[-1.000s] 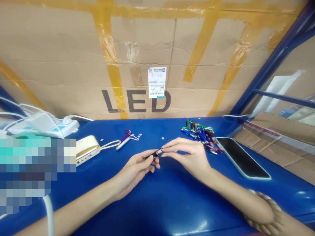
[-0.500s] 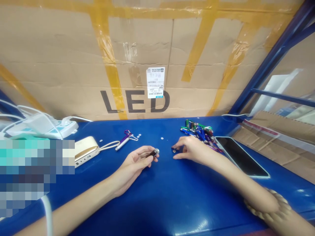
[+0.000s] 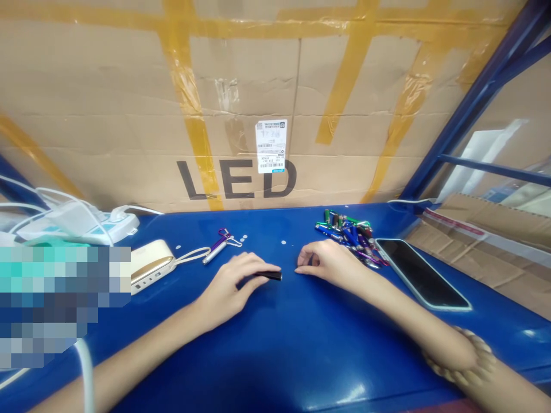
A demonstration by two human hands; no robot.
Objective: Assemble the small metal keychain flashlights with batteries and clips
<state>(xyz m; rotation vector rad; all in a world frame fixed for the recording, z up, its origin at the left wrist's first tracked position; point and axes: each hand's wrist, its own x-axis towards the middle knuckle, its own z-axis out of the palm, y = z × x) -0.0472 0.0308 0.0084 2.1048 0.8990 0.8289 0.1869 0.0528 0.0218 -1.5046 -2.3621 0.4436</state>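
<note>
My left hand lies palm-down on the blue table, fingers closed over a small black flashlight body whose end sticks out to the right. Just to its right, my right hand rests on the table with thumb and fingers pinched on a small part I cannot make out. A pile of coloured keychain flashlights sits right behind my right hand. A purple and silver keychain flashlight lies behind my left hand, with small silver discs beside it.
A dark phone lies face-up at the right. A cream power bank with a cord and a white power strip sit at the left. A large taped cardboard box marked LED walls the back. Blue shelf posts rise at right.
My left hand turned palm-down and lowered the black flashlight body onto the table. My right hand, which had pulled away with a small part, stays pinched beside it.
</note>
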